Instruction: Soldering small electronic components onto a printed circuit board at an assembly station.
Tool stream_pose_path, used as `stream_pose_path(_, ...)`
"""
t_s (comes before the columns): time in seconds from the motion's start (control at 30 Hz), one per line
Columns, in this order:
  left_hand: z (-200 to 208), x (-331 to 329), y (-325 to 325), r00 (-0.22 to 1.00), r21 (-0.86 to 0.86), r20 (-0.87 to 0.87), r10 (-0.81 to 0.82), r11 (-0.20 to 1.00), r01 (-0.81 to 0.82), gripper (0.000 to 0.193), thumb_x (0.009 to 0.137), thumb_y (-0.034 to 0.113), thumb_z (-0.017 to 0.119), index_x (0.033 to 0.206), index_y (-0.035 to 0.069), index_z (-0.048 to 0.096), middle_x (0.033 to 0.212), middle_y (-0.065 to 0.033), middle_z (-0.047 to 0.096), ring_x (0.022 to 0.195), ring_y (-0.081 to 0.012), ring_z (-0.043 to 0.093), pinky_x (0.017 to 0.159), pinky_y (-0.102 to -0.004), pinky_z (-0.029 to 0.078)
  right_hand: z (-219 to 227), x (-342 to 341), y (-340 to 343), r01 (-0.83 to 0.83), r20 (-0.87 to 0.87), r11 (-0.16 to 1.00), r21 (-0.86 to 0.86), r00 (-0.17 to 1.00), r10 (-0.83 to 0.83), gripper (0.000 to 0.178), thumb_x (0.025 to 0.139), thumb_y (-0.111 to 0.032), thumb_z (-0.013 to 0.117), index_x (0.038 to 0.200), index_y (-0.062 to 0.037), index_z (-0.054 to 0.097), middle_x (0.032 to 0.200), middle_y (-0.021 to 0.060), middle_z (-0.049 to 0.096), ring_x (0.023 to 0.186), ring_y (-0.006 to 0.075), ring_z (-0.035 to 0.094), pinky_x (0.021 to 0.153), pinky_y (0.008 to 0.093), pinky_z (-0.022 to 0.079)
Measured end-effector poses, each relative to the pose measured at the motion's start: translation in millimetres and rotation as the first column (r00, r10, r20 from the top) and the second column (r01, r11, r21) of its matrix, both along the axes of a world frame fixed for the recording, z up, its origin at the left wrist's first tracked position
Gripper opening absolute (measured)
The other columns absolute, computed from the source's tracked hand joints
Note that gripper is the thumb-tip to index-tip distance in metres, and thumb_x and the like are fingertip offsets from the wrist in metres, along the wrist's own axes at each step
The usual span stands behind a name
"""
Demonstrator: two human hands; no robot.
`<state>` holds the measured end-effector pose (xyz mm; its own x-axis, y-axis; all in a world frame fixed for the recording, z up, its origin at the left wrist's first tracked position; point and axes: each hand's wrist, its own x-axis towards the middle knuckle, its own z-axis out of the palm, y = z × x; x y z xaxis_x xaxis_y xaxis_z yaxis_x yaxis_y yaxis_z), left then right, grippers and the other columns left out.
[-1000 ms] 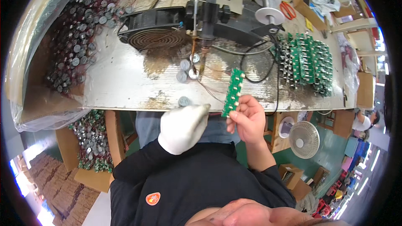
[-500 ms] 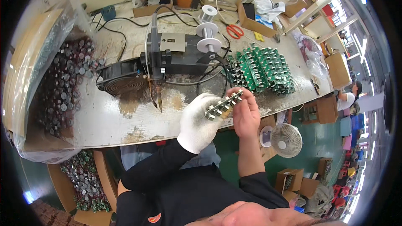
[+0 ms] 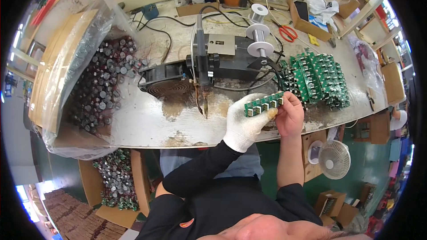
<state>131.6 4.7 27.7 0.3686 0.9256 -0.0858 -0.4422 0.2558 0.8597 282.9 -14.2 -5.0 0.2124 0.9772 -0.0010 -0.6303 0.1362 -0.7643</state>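
Both hands hold a narrow green circuit board strip (image 3: 264,104) with a row of white connectors, just above the table's front edge. My left hand (image 3: 243,124), in a white glove, grips its left part, thumb along the lower edge. My bare right hand (image 3: 290,114) pinches its right end. Behind the hands, to the left, a soldering machine (image 3: 231,57) stands with its iron tip (image 3: 205,106) pointing down at the stained tabletop. Stacked rows of green circuit boards (image 3: 318,80) lie right of the hands.
Loose round components with wires (image 3: 104,84) fill a plastic-lined box at the left. Solder wire spools (image 3: 259,40) sit on the machine. Red-handled scissors (image 3: 288,33) lie behind the boards. A cardboard box of parts (image 3: 116,182) and a fan (image 3: 334,160) are below table level.
The board has turned so that its connector faces show more, and it lies more level. The whole view has shifted, with the scene moving rightward in the picture.
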Motion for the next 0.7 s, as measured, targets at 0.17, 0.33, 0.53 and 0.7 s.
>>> stream_pose_path(0.17,-7.0,1.2,8.0,0.975,-0.143,0.180,-0.130,0.977,0.156,0.022,0.084,0.003,0.065,0.106,-0.003,0.063,0.091,-0.0076,0.068,0.078,-0.0117,0.064,0.068,-0.0228,0.051,-6.9,4.1,1.6,-0.213,-0.326,0.958,-0.191,0.935,0.143,0.027,0.097,-0.031,0.047,0.092,-0.0069,0.058,0.073,0.0027,0.058,0.055,0.0102,0.051,0.047,0.0231,0.041)
stream_pose_path(0.33,-7.8,8.6,6.6,0.999,-0.049,0.029,-0.033,0.998,0.035,0.024,0.085,0.002,0.064,0.108,-0.004,0.061,0.091,-0.0076,0.067,0.078,-0.0117,0.063,0.067,-0.0236,0.051,7.2,-12.4,6.4,-0.093,-0.151,0.970,-0.226,0.987,0.060,0.017,0.094,-0.025,0.055,0.089,-0.0090,0.058,0.071,-0.0022,0.057,0.054,0.0075,0.048,0.047,0.0223,0.036)
stream_pose_path(0.53,-2.8,5.9,3.5,0.999,-0.066,-0.009,-0.042,0.997,0.041,0.026,0.084,0.005,0.064,0.107,-0.005,0.060,0.094,-0.0091,0.066,0.079,-0.0146,0.064,0.073,-0.0263,0.051,9.1,-5.6,0.8,-0.068,-0.172,0.953,-0.296,0.985,0.017,0.010,0.090,-0.019,0.063,0.087,-0.0101,0.060,0.068,-0.0027,0.055,0.051,0.0074,0.048,0.044,0.0202,0.035)
stream_pose_path(0.7,-3.9,11.4,11.3,0.976,-0.244,0.185,-0.112,0.957,0.156,0.025,0.088,0.006,0.057,0.110,-0.006,0.057,0.093,-0.0122,0.066,0.079,-0.0182,0.064,0.072,-0.0286,0.052,-5.0,-3.0,9.3,-0.238,-0.406,0.912,-0.335,0.910,0.089,0.018,0.093,-0.031,0.057,0.095,-0.0136,0.063,0.066,-0.0053,0.050,0.053,0.0075,0.043,0.048,0.0215,0.034)
